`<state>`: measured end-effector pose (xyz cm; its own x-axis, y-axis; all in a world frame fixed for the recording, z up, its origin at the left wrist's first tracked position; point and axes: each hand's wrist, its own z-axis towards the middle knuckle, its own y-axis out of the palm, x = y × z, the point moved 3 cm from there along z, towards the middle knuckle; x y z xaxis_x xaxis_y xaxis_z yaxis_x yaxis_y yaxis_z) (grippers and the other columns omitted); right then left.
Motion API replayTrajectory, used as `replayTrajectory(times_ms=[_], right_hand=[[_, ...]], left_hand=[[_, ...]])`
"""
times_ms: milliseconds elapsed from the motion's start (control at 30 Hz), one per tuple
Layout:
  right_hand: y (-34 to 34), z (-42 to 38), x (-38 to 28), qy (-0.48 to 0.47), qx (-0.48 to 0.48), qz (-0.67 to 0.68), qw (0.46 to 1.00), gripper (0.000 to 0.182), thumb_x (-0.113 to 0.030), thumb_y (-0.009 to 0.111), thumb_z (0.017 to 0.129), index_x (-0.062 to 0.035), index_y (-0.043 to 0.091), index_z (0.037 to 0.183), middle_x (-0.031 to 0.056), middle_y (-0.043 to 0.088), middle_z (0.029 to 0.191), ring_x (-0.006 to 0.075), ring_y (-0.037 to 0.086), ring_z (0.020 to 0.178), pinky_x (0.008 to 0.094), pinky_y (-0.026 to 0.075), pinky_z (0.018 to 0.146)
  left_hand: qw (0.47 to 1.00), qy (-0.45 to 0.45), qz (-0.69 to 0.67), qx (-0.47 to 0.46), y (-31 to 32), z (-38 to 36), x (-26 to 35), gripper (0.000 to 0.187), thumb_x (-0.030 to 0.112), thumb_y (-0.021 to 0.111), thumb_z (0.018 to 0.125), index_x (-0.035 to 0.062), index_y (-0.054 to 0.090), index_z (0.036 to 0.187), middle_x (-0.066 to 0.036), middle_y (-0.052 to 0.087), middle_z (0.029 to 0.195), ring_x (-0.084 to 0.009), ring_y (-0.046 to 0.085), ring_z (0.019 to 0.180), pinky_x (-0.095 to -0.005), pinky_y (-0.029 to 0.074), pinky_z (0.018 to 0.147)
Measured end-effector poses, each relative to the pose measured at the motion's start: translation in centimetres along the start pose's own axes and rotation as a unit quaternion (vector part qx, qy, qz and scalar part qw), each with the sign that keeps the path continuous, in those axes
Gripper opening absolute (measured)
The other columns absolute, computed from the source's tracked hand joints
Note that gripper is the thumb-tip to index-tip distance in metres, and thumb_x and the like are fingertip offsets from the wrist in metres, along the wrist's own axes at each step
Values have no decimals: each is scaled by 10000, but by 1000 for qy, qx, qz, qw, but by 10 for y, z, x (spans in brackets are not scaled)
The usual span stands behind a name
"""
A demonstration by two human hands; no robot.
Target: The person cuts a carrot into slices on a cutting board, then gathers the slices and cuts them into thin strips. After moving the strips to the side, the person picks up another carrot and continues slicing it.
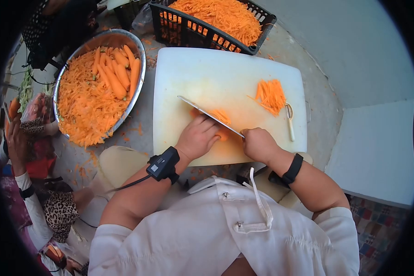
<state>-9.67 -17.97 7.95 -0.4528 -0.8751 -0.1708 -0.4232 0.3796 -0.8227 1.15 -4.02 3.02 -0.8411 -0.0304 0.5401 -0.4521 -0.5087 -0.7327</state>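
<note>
On a white cutting board my right hand is closed around the handle of a kitchen knife. The blade slants up and left across the board, right against the fingers of my left hand. Those fingers are bent and press down on carrot, mostly hidden under the hand and blade. Thin carrot strips lie just beyond the blade. Farther right sits a pile of cut carrot sticks, with a white-handled peeler beside it.
At left, a metal bowl holds whole peeled carrots and carrot peelings. A black crate of shredded carrot stands behind the board. Another person's hand holds a carrot at far left. A wall rises on the right.
</note>
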Motion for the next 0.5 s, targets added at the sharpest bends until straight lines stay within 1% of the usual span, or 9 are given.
replayTrajectory(times_ms=[67, 100, 167, 267, 367, 433, 500], right_hand=[[1, 2, 0, -4, 19, 10, 1000, 171, -86, 502, 730, -9, 635, 805, 224, 622, 758, 374, 612, 714, 433, 496, 687], [-1, 2, 2, -5, 25, 22, 999, 171, -103, 504, 742, -8, 634, 800, 227, 620, 755, 377, 610, 714, 435, 495, 686], [-6, -1, 4, -3, 34, 33, 999, 174, -119, 505, 754, -7, 632, 795, 229, 618, 753, 380, 608, 713, 436, 494, 685], [-15, -11, 6, 12, 36, 46, 998, 188, -144, 506, 774, -4, 629, 787, 232, 613, 740, 387, 603, 697, 439, 493, 677], [-22, -26, 11, -1, 17, 32, 999, 184, -138, 504, 776, -7, 632, 792, 230, 613, 733, 385, 602, 701, 439, 493, 675], [-21, -33, 12, 2, -12, 0, 1000, 178, -122, 504, 765, -5, 637, 786, 226, 615, 731, 381, 604, 699, 438, 494, 673], [-17, -30, 13, 2, -15, 1, 1000, 176, -114, 502, 759, -4, 638, 779, 224, 615, 729, 379, 606, 697, 437, 495, 673]], left_hand=[[999, 13, -11, 30, 0, 1, 0, 302, 118, 678, 679, 55, 609, 966, -96, 568, 1040, -306, 505, 997, -370, 426, 892], [999, 16, -12, 30, 0, 0, 0, 302, 118, 678, 679, 55, 609, 966, -96, 568, 1040, -306, 505, 997, -370, 426, 892], [1000, 4, -19, 6, 1, -1, -2, 258, 114, 683, 677, 51, 603, 914, -93, 563, 1019, -296, 507, 984, -363, 437, 866], [1000, 9, -17, 18, 2, -1, -3, 244, 111, 688, 670, 50, 598, 889, -91, 563, 996, -289, 508, 966, -358, 443, 849], [999, 18, -24, 35, 0, 0, -2, 246, 112, 686, 671, 50, 600, 893, -91, 567, 990, -292, 507, 966, -358, 441, 852], [999, 16, -28, 35, 0, 0, -2, 245, 112, 683, 676, 48, 600, 897, -91, 568, 988, -296, 505, 974, -361, 438, 858], [999, 13, -32, 33, 1, 0, -2, 244, 112, 680, 681, 47, 599, 901, -92, 569, 985, -300, 504, 981, -363, 434, 864]])
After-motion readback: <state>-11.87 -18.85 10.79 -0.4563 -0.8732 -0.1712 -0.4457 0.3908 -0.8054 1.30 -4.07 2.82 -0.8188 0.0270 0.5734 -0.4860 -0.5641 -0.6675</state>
